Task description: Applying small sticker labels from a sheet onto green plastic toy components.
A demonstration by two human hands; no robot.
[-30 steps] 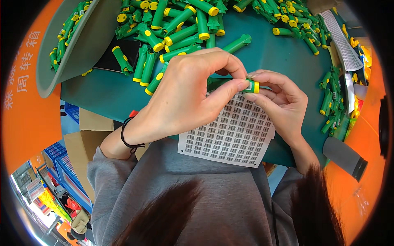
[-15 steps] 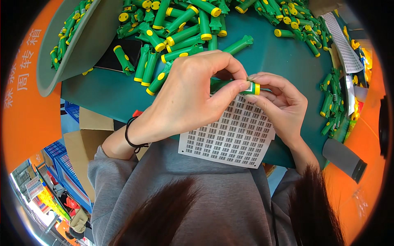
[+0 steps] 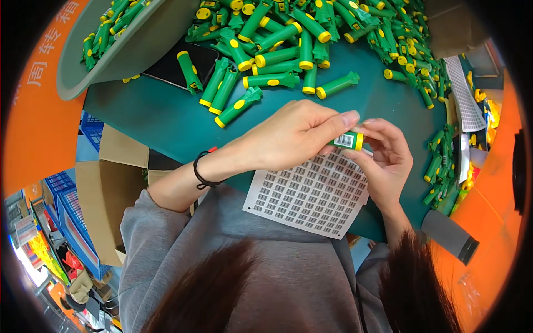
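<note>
Between my two hands is a green tube [image 3: 356, 141] with a yellow end, and a small white barcode label [image 3: 343, 140] lies on its side. My left hand [image 3: 300, 136] is closed round the tube, its thumb resting by the label; the rest of the tube is hidden under this hand. At the yellow end, the curled thumb and fingers of my right hand [image 3: 388, 161] grip the tube. Below both hands lies a white sheet of barcode labels [image 3: 300, 197], its lower edge against my grey top.
Loose green tubes [image 3: 277, 36] are heaped at the far side of the green table [image 3: 144, 122]. More fill a grey-green basin [image 3: 125, 53] at far left; another group [image 3: 438, 161] lies right. An opened cardboard box [image 3: 102, 194] stands left, a grey cylinder [image 3: 449, 236] lower right.
My left thumb has moved up over the tube, and the barcode label now shows fully on its side. The whole view has shifted, so the heap sits lower and further right.
</note>
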